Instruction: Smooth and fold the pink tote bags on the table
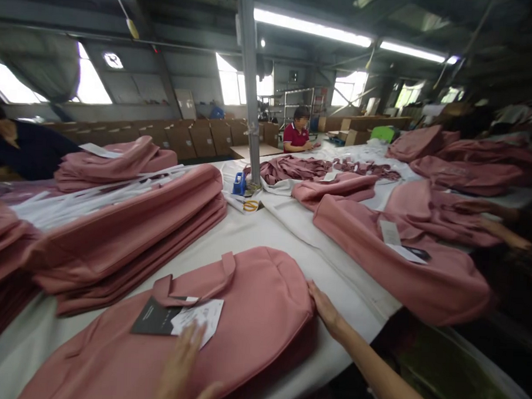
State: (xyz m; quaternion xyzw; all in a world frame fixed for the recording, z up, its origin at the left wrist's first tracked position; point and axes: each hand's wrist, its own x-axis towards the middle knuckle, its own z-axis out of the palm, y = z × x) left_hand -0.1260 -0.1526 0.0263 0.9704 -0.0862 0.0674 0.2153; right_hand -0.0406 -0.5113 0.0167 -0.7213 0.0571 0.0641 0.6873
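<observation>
On creased white cloth lies a smooth, round-ended pink bag.

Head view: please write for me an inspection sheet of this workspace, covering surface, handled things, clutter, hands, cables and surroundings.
Surface: white-covered table, creased.
Handled things: pink bag lying flat, black card and white tag upon it.
Clutter: stacked pink bags at left; blue object and yellow loops by the post.
Hands: left hand open, blurred, at the white tag, contact unclear; right hand at the bag's rounded end.
Cables: hanging cord with yellow end, upper left.
Surroundings: cartons behind; co-worker in red beyond the table.
</observation>
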